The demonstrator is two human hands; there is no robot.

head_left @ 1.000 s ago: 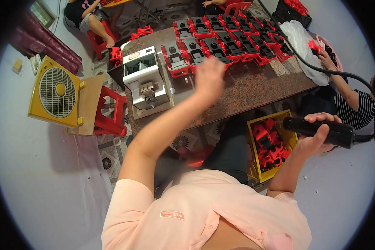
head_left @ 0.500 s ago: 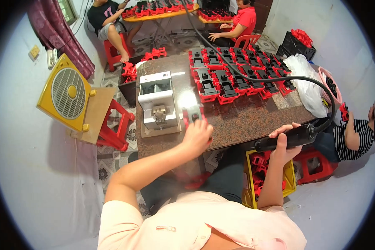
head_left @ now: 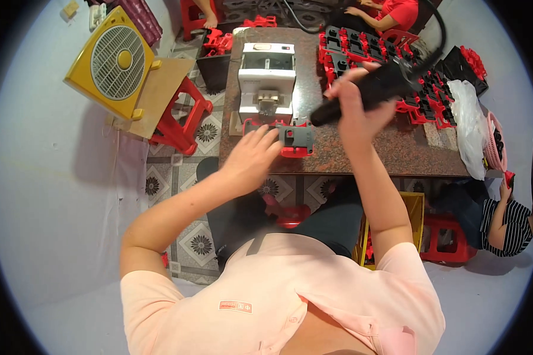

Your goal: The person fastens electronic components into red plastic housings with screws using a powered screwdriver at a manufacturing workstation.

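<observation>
My left hand (head_left: 251, 157) grips the left end of a red-and-black plastic part (head_left: 297, 141), its fingers resting over the edge. The part lies flat at the table's near side, just in front of a white box-shaped machine (head_left: 267, 80) that looks like a screw feeder. In my right hand (head_left: 358, 109) is a black electric screwdriver (head_left: 370, 92), raised above the table and tilted, its tip pointing left toward the part. A thick black cable (head_left: 441, 44) runs up from its rear end. The tip is apart from the part.
Rows of similar red-and-black parts (head_left: 340, 62) fill the table's back right. A white plastic bag (head_left: 468, 130) and pink basket (head_left: 496, 142) sit at the right edge. Below stands a yellow crate (head_left: 413, 216). A yellow fan (head_left: 121, 59) is at left; co-workers sit behind and at right.
My right hand has lifted the screwdriver from the table's near right edge up and left over the table. The part under my left hand now lies sideways before the machine. The view has tilted down.
</observation>
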